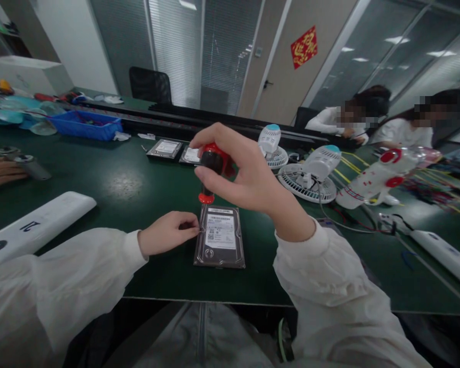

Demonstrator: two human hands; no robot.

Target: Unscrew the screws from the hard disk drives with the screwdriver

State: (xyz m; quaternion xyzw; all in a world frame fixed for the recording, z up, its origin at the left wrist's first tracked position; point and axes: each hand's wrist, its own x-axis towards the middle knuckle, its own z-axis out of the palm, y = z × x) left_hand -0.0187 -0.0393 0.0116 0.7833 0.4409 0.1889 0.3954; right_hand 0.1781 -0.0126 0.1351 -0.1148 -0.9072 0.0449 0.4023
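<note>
A hard drive [220,236] with a white label lies flat on the green table [130,189] in front of me. My right hand [245,176] is wrapped round the red and black handle of a screwdriver [210,171] that stands upright over the drive's top left corner. My left hand [168,232] rests on the table at the drive's left edge, fingers pinched together against it. What the pinched fingers hold, if anything, is too small to see.
Two more hard drives [164,148] lie farther back. Small white fans [308,176] and a white toy robot [375,179] sit to the right with cables. A white flat device [34,225] lies left. A blue tray [86,125] stands back left. Another person's hand [0,171] rests far left; two people sit back right.
</note>
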